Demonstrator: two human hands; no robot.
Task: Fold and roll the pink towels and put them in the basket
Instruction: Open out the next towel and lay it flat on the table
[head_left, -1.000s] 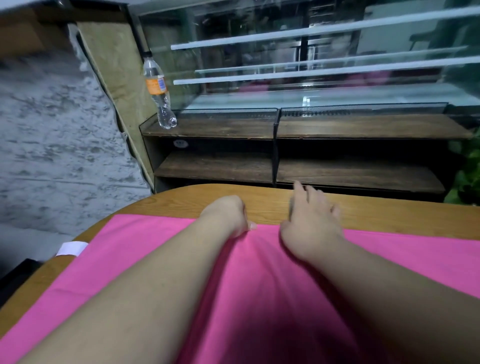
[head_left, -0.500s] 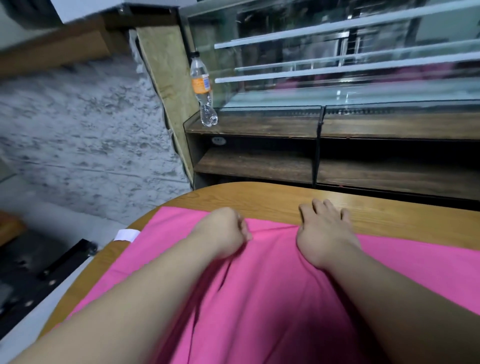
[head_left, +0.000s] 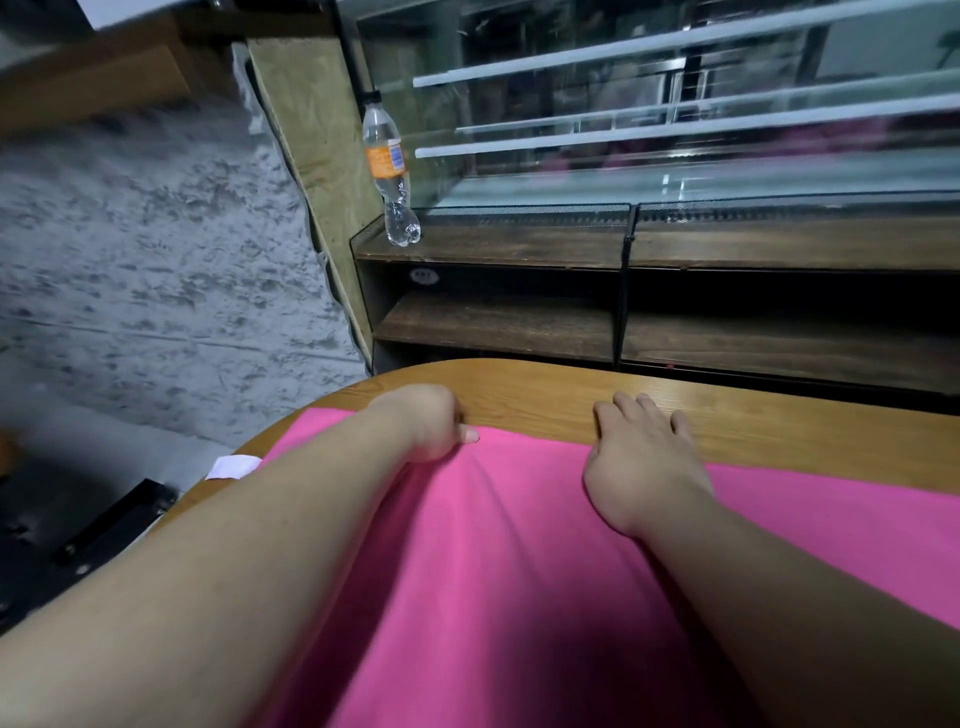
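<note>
Left hand: curled at the far hem of the pink towel, thumb on the cloth, apparently pinching it. Right hand: flat and spread, palm on the towel, fingertips over its edge onto the counter. The hands stand wider apart than a second ago; soft creases remain between them, so I judge this smoothing before the first fold. Towel: spread across the counter, white label at its left corner. Beyond: bottle on a wooden shelf. Basket: not in sight.
</note>
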